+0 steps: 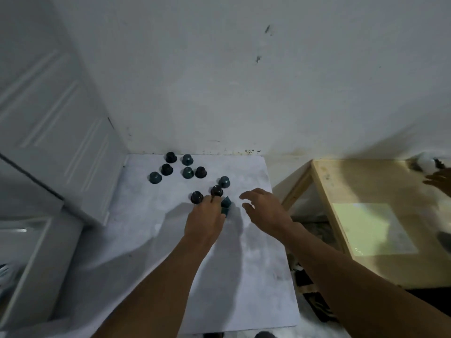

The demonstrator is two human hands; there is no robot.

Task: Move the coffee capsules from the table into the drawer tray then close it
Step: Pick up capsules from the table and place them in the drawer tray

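Nine coffee capsules (pixel 188 172) stand on their wide rims in the middle of the frame, at the far end of the white table (pixel 231 264), with narrow ends up and long axes upright. The left hand (pixel 205 223) curls its fingers round a teal capsule (pixel 226 202), which is tilted off upright. The right hand (pixel 264 208) hovers just to its right, fingers spread and loosely bent, holding nothing.

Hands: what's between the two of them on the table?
In the head view, teal capsules lie right beside the left hand; from there to the right hand the white table is bare.
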